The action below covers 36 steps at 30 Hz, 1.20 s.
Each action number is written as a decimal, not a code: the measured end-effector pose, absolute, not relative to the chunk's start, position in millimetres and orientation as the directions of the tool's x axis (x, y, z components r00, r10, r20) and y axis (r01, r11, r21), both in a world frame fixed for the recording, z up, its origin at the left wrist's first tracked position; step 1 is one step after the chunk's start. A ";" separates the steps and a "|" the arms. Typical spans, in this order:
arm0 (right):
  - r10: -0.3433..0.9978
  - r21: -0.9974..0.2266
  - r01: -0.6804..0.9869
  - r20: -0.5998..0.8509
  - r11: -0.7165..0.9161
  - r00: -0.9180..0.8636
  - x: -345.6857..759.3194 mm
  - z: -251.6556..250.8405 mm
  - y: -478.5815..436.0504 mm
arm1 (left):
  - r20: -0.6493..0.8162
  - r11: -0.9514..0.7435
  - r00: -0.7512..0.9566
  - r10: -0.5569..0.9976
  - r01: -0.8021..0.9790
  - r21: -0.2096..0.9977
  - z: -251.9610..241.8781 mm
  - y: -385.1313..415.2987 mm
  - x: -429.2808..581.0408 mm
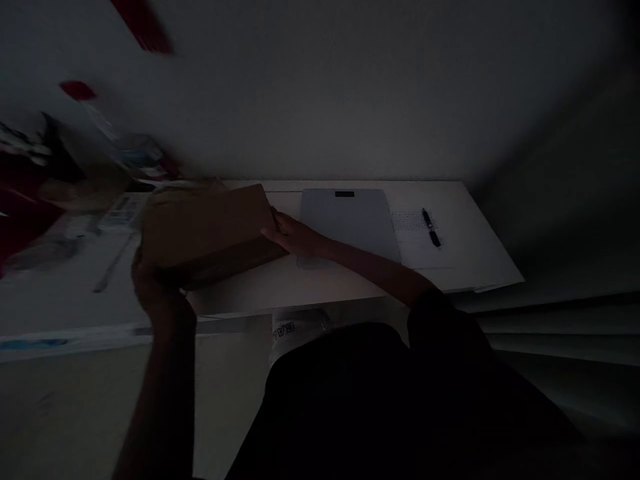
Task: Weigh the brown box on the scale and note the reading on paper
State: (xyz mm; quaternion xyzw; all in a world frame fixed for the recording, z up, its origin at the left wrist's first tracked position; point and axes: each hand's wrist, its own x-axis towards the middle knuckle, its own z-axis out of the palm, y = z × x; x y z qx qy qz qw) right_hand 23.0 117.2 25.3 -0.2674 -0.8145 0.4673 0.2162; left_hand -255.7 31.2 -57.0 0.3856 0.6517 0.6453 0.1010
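Dim frame, left side blurred. Both hands are on a brown cardboard box (205,227) that sits on the left half of a white table (470,267), against the far wall. Left hand (147,283) cups the box's near-left corner, fingers wrapped under or around the edge; exact finger spread is too dark to tell. Right hand (290,235) presses on the box's right side, fingers curled against the edge, thumb on top. The box looks slightly tilted, near edge in shadow; cannot tell whether it is lifted off the table.

Just right of the box lies a flat grey scale (350,220) with a dark display at its far edge. Right of that, a sheet of paper (417,243) with a black pen (431,228) on it. Far left: blurred red and dark clutter (30,200), not identifiable.
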 end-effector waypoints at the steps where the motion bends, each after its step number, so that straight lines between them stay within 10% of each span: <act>1: 0.640 -0.883 0.252 0.068 0.395 -0.765 26.3 28.1 116.0 | 0.387 -0.123 -0.698 0.602 0.398 0.909 -61.2 29.9 -262.0; 4: 0.675 -0.861 0.375 -0.052 0.343 -0.736 38.5 39.0 112.3 | 0.572 -0.131 -0.670 0.473 0.589 0.798 -62.0 20.7 -271.5; 7: 0.730 -0.801 0.456 -0.036 0.387 -0.683 53.3 48.9 113.0 | 0.930 -0.179 -0.210 0.303 0.945 0.272 -37.9 11.1 -259.1; 11: 0.745 -0.724 0.475 0.080 0.500 -0.662 82.0 56.1 124.5 | 0.972 -0.390 0.147 0.183 0.918 -0.065 15.4 15.4 -214.8; 23: 0.847 -0.490 0.721 0.072 0.490 -0.527 213.3 75.2 150.5 | 0.636 -0.816 0.738 0.224 0.499 -0.292 65.0 50.9 -23.9; 36: 0.994 0.005 0.994 -0.007 0.110 -0.110 334.0 39.5 147.3 | 0.151 -0.944 0.987 0.057 0.102 -0.314 -8.1 50.3 123.0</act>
